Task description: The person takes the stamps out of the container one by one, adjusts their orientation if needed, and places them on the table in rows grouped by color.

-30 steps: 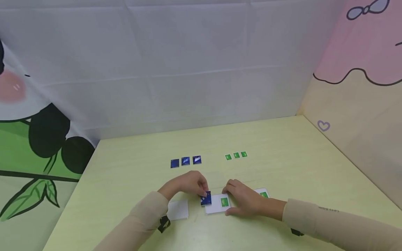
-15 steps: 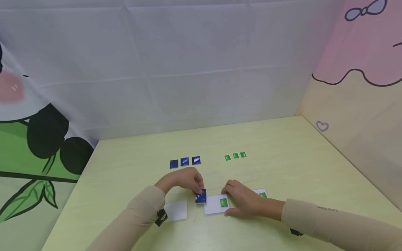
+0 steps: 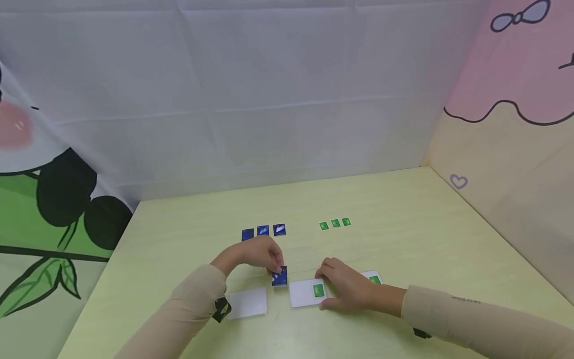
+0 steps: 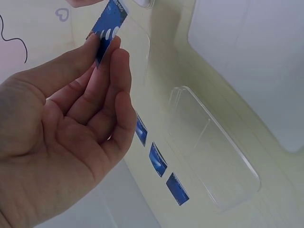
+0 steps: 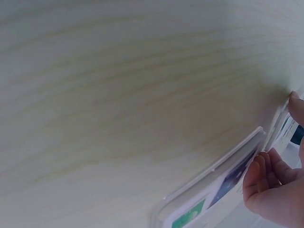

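Observation:
My left hand (image 3: 257,252) pinches a small blue card (image 3: 279,276) with white oval marks between thumb and fingertips, left of the middle case. The left wrist view shows that card (image 4: 110,23) raised off the table. My right hand (image 3: 345,284) grips the flat rectangular case (image 3: 305,293) by its two long edges. A small green card (image 3: 319,290) shows on that case's right part. Another case (image 3: 372,274), partly hidden by my right hand, lies beyond it. In the right wrist view, this other case (image 5: 213,166) holds green and dark blue pieces.
A third flat case (image 3: 247,303) lies at left, see-through in the left wrist view. Farther back on the table (image 3: 202,224) are a row of small blue cards (image 3: 262,230) and a row of small green cards (image 3: 336,223). Printed cloth walls stand around.
My left hand has moved left, carrying the blue card from over the middle case's left edge to the gap beside it. My right hand keeps its place on the case.

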Tool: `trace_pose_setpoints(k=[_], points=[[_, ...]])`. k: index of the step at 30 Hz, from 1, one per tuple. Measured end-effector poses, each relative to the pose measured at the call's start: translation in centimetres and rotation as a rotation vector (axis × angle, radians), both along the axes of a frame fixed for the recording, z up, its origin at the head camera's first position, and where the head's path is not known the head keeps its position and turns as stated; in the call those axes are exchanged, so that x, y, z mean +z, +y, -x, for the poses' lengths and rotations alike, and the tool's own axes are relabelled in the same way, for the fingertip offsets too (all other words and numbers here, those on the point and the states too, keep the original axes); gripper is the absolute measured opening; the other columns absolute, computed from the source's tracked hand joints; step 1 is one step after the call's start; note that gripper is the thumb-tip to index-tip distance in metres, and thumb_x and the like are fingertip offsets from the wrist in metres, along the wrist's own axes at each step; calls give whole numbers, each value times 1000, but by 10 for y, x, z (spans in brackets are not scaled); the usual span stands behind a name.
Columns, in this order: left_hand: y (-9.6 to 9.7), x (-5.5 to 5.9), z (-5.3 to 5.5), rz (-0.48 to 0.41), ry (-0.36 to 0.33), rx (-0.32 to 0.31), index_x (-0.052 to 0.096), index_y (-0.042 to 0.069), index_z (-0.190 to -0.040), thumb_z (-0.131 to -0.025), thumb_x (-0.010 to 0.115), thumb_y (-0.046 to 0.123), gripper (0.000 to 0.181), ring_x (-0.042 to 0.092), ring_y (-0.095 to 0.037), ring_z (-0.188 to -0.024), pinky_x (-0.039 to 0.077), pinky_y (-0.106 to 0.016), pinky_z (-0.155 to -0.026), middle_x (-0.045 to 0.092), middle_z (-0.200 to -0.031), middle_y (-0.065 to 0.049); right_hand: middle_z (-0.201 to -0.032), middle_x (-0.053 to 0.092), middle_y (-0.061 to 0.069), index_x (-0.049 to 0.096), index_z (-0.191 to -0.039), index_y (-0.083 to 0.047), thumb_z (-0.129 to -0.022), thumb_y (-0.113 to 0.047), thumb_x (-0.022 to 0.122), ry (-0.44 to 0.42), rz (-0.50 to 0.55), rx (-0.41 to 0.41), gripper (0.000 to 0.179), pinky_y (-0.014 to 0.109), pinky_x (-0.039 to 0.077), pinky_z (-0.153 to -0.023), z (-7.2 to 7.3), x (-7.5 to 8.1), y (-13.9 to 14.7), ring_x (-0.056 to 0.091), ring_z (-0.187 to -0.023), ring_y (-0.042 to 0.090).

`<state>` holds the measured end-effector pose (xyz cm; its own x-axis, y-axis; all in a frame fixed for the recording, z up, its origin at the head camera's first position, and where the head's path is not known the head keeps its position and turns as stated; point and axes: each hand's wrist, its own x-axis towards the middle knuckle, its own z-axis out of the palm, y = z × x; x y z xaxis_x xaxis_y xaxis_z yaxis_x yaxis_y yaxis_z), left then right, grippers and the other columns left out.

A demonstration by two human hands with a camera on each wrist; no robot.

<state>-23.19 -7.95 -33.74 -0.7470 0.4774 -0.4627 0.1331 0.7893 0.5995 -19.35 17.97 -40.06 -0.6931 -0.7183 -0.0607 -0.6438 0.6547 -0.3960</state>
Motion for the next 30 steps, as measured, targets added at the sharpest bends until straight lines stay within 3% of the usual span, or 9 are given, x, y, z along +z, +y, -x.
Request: trace_pose_setpoints(k=[18, 30], points=[[-13, 1, 1, -1, -10, 40, 69, 5, -84, -85, 69, 8, 4, 64, -12, -72, 50, -30, -71, 71, -78, -2, -111, 55, -2, 60, -116, -8, -77, -42, 77, 15, 32, 16, 54, 29, 48, -96, -1, 2, 1, 48, -103, 9], [-22, 1, 2, -2, -2, 51, 69, 7, -85, -86, 69, 10, 4, 64, -11, -72, 45, -25, -67, 72, -77, -2, -111, 55, -2, 59, -118, -9, -79, -43, 76, -2, 21, 19, 54, 28, 47, -96, 0, 2, 1, 48, -103, 9]])
